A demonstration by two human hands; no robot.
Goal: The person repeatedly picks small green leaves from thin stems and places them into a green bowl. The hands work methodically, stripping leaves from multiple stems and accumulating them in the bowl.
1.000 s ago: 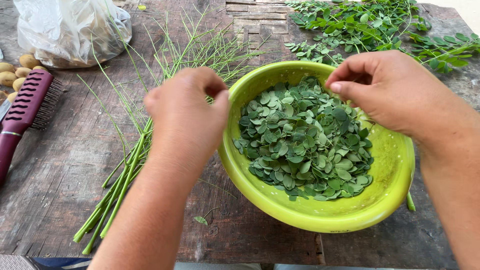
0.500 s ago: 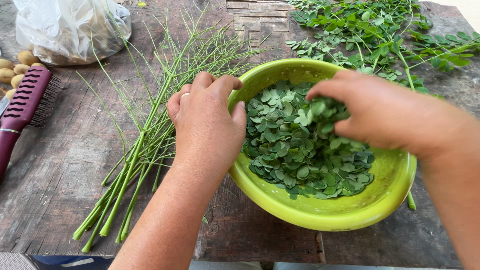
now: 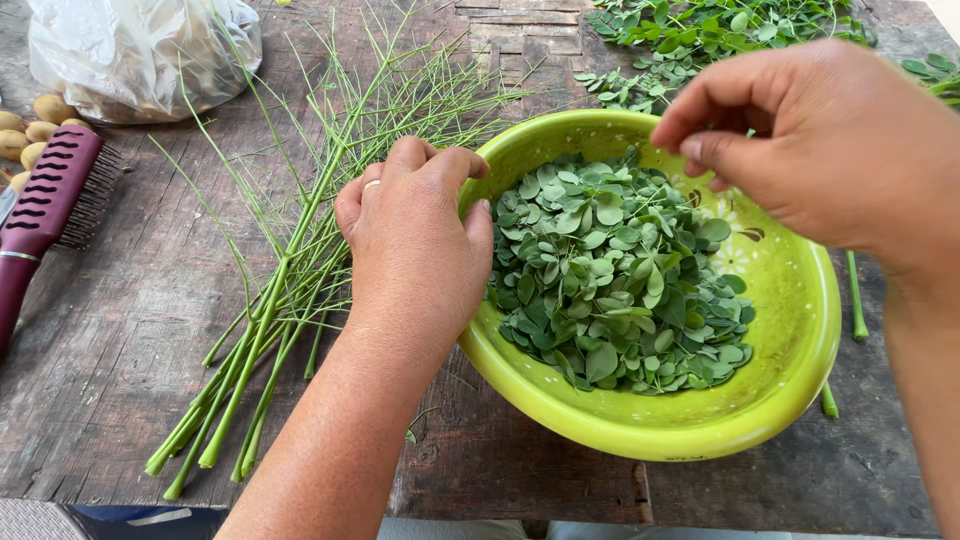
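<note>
A lime-green bowl (image 3: pixel 790 400) sits on a worn wooden table (image 3: pixel 110 340), filled with small round green leaves (image 3: pixel 620 270). My left hand (image 3: pixel 415 250) rests on the bowl's left rim, fingers curled over the edge, a ring on one finger. My right hand (image 3: pixel 830 145) hovers over the bowl's far right side, thumb and fingertips pinched together; whether they hold anything I cannot make out. A bundle of stripped green stems (image 3: pixel 290 280) lies just left of my left hand.
Leafy green sprigs (image 3: pixel 720 30) lie behind the bowl. At the far left are a maroon hairbrush (image 3: pixel 45 215), several small yellowish fruits (image 3: pixel 25 130) and a clear plastic bag (image 3: pixel 140 50). The table's front edge runs close below the bowl.
My left hand has moved right from above the stems onto the bowl's rim. My right hand has shifted up and to the right over the bowl.
</note>
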